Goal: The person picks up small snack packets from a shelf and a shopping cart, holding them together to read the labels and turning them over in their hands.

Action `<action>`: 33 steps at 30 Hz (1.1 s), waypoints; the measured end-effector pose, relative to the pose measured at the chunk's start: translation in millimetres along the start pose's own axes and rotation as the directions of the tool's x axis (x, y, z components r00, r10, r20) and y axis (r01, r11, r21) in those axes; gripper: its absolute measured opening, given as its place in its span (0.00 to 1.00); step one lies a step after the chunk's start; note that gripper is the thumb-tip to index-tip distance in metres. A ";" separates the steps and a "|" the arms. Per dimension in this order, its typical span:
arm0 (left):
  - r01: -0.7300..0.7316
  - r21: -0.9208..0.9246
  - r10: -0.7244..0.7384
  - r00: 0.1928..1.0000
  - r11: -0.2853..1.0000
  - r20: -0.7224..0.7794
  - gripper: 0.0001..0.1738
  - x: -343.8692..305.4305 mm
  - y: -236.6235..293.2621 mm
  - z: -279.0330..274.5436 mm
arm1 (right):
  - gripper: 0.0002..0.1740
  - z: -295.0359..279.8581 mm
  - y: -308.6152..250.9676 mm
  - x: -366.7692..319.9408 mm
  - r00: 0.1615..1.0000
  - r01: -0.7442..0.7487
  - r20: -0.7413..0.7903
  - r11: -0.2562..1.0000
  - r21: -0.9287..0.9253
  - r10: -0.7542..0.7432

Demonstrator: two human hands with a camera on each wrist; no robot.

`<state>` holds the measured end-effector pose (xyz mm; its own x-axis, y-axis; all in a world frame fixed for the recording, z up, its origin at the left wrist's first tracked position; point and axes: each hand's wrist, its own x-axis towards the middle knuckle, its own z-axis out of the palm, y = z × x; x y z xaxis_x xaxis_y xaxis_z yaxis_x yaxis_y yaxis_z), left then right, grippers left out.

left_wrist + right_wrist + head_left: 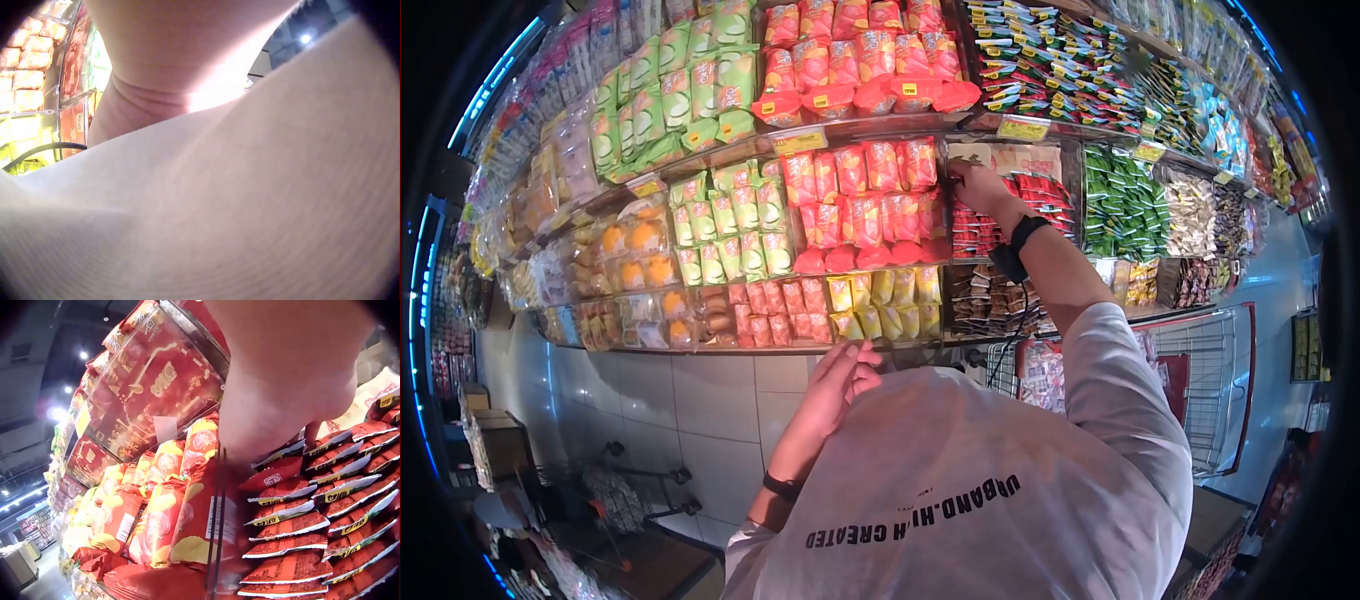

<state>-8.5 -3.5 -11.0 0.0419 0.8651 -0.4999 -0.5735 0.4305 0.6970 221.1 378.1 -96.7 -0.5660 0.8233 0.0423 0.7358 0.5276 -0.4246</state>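
Note:
My right hand (988, 192) reaches into the back left corner of a bin of small red snack packets (1040, 195), beside a clear divider. In the right wrist view these packets (287, 572) stand in tight rows. One red packet (273, 477) lies askew just below the hand (281, 406); the fingertips are hidden, and I cannot tell whether they grip anything. Low in front of my body, my left hand (840, 380) hangs with loosely bent fingers, holding nothing. Near it on the bottom shelf are yellow packs (885, 300).
Left of the divider stand larger red-and-yellow bags (865, 195); green packets (1125, 205) fill the bin to the right. Price tags (1022, 128) line the upper shelf edge. A shopping cart (1215, 390) stands at my right, and tiled floor (710, 400) shows at the left.

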 end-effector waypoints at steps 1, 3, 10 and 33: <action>0.003 0.004 -0.003 1.000 1.000 0.004 0.19 0.6 0.6 0.1 | 0.23 5.4 3.5 -1.8 0.994 0.061 -0.093 0.998 0.019 -0.059; 0.012 0.012 -0.012 1.000 1.000 0.012 0.20 1.4 0.7 -0.7 | 0.24 5.0 5.9 -8.8 0.976 0.116 -0.186 0.993 0.031 -0.108; 0.051 0.083 -0.055 0.997 0.995 0.049 0.21 11.4 -4.1 0.2 | 0.35 -3.3 13.0 -32.7 0.953 0.230 -0.216 0.971 0.070 -0.211; 0.331 0.394 -0.373 0.927 0.858 0.033 0.18 47.6 -39.0 63.8 | 0.19 183.0 186.3 -613.3 -0.395 -0.519 -0.046 -0.182 0.835 0.917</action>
<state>68.1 37.3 -29.2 0.2797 0.6502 -0.7064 -0.1557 0.7567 0.6349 637.2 -66.9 -367.2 0.9157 0.1683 -0.3649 -0.1506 -0.6983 -0.6998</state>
